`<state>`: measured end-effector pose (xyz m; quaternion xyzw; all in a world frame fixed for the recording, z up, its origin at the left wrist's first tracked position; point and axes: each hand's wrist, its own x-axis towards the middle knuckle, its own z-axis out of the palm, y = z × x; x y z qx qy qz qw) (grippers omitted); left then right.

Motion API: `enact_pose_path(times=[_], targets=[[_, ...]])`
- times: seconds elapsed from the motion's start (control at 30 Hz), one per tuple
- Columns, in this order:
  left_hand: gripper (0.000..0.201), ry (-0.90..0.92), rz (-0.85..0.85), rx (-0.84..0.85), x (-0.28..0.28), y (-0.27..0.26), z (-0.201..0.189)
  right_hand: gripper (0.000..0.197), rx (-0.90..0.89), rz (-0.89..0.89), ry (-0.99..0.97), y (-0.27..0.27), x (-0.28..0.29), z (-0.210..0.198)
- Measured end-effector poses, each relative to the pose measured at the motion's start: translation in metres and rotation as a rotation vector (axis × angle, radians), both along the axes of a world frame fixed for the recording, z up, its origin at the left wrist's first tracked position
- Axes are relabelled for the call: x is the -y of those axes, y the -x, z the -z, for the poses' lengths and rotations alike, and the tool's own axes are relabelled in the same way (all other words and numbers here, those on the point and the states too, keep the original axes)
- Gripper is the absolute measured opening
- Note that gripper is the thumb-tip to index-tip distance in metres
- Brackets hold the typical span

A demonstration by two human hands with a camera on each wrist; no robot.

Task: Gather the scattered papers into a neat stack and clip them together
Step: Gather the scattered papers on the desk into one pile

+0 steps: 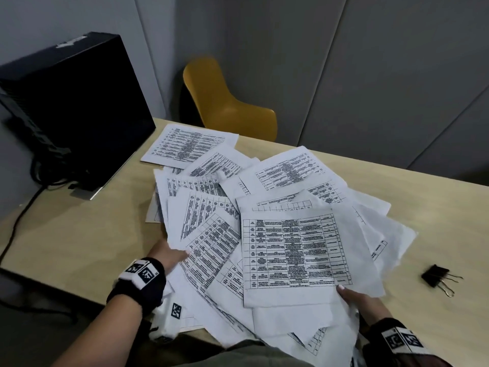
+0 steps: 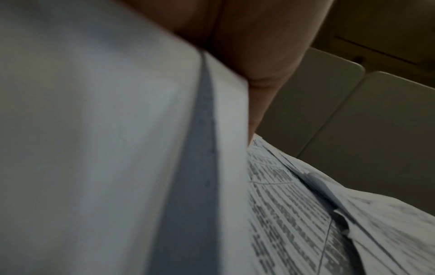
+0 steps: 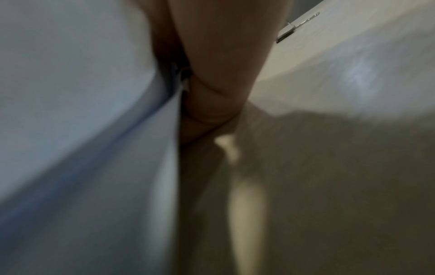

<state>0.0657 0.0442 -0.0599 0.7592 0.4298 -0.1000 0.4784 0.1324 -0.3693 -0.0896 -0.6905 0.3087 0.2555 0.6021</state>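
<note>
Evidently, left hand [image 1: 169, 254] and right hand [image 1: 357, 298] hold opposite edges of the printed papers [image 1: 264, 234], fingers hidden beneath, to herd them together; binder clip [image 1: 435, 275] waits nearby.

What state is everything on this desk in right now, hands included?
papers: scattered, overlapping, unstacked, some overhanging the near edge.
binder clip: lying loose on the table, clamping nothing.
left hand: fingers under the pile's left side.
right hand: at the pile's near right edge.

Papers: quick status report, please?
Left hand and right hand under a loose pile of papers. Clip unused on table.
</note>
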Motion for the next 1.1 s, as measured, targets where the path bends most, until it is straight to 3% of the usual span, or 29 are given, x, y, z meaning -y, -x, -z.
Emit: enact_pose_path(times=[0.2,0.33,0.47,0.7,0.8,0.9,1.0,1.1], targets=[[0.031,-0.189,0.063,0.074,-0.003,0.001,-0.059,0.038,-0.03,-0.001,0.022,-0.003,0.0,0.004],[0.029,-0.341,0.203,0.157,0.005,0.003,-0.114,0.028,-0.032,-0.003,0.008,-0.004,0.001,0.006],[0.027,-0.484,0.242,0.295,0.013,0.004,-0.166,0.032,-0.022,-0.012,0.02,-0.002,0.0,0.003],[0.033,-0.545,0.314,0.549,0.034,0.007,-0.221,0.024,-0.024,-0.034,0.066,0.0,-0.005,-0.011],[0.014,-0.436,0.331,0.692,0.048,0.008,-0.238,0.023,-0.02,-0.039,0.084,0.001,-0.004,-0.013],[0.021,-0.239,0.347,0.792,0.06,-0.003,-0.242,0.035,-0.048,0.0,0.041,0.003,-0.008,-0.014],[0.023,-0.088,0.311,0.829,0.068,-0.024,-0.221,0.027,-0.046,-0.024,0.035,0.004,-0.006,-0.011],[0.022,0.09,0.193,0.719,0.069,-0.047,-0.18,0.012,-0.057,-0.055,0.048,0.003,-0.009,-0.022]])
